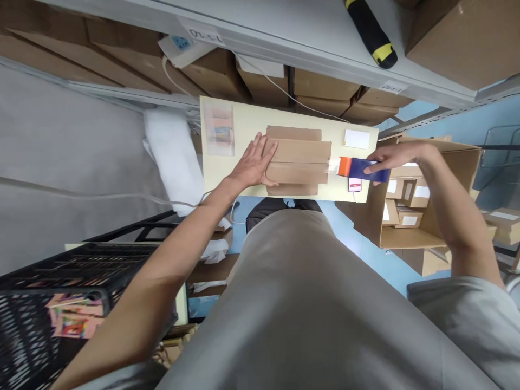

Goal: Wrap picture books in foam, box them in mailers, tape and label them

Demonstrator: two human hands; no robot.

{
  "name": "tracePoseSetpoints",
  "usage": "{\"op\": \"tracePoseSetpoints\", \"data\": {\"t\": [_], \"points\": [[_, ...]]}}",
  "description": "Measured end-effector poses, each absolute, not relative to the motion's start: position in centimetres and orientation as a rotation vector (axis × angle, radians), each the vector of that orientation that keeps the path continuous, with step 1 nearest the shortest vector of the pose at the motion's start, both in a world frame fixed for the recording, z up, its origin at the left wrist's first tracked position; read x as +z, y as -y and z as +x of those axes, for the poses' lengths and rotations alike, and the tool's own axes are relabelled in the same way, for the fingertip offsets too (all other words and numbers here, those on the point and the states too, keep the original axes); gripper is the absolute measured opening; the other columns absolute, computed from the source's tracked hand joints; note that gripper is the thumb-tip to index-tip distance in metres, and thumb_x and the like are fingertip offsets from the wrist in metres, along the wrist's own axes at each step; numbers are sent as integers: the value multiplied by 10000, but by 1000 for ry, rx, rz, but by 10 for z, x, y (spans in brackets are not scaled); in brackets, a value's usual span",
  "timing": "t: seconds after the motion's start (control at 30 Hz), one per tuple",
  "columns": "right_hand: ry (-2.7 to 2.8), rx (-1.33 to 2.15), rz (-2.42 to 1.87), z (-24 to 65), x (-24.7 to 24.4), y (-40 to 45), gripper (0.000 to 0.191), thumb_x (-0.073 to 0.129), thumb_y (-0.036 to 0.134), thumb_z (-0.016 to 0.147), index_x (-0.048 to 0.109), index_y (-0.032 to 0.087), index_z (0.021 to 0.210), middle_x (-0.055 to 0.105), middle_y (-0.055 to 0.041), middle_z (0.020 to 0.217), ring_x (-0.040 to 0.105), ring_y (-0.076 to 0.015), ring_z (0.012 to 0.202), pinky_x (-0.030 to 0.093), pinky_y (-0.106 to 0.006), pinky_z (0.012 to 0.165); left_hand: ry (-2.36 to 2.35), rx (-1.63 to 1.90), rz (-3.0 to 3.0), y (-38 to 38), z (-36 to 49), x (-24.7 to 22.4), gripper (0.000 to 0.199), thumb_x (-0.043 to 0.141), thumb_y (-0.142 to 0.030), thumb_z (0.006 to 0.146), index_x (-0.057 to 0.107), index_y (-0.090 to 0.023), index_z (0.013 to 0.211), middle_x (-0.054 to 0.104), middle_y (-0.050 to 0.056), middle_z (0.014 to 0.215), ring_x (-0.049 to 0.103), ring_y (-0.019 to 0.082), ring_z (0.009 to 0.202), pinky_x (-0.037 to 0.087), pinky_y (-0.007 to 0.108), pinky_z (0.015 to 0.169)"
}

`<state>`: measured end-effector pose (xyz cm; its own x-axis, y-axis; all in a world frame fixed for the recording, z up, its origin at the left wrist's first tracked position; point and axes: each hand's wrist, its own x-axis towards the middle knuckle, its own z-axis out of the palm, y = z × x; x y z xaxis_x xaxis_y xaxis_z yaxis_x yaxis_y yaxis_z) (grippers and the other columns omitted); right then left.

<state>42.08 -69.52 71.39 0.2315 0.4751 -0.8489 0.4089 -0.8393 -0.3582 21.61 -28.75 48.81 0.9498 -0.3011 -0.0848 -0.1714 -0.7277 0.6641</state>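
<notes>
Cardboard box (298, 161) lengthwise L-R on tbl (244, 184), flap seam toward R hand (379, 162).

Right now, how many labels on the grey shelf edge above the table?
2 visible: one label by the white power strip, the other label near the black-and-yellow handle. Any beyond the frame can't be counted.

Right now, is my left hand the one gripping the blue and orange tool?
No, your right hand grips the blue and orange tool, while your left hand lies spread on the cardboard box.
</notes>
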Motion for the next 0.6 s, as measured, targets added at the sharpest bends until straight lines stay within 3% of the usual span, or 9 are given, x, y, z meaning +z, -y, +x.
{"op": "tracePoseSetpoints", "data": {"t": [0.13, 0.4, 0.6], "points": [[909, 1857, -2412, 440, 719, 721, 847, 597, 995, 889, 850, 207, 1073, 854, -128, 1094, 778, -368, 1055, 605, -504, 976, 347, -297, 2488, 288, 218, 489, 1623, 1000, -848, 584, 240, -158, 1841, 73, 336, 1894, -27, 607, 1762, 81, 787, 1398], [850, 1859, -2637, 462, 656, 712, 744, 732, 873, 917, 870, 186, 1169, 864, -112, 1150, 787, -336, 1076, 570, -445, 966, 275, -370, 2562, 291, 219, 494, 1637, 983, -876, 572, 244, -147, 1839, 69, 330, 1898, -27, 624, 1754, 63, 796, 1388], [882, 1722, -2841, 442, 626, 689, 618, 724, 696, 1009, 835, 161, 1299, 847, -143, 1181, 787, -373, 1112, 569, -429, 936, 244, -394, 2578, 294, 219, 492, 1605, 875, -968, 641, 222, -125, 1840, 34, 324, 1900, -40, 631, 1749, 19, 800, 1376]]}}
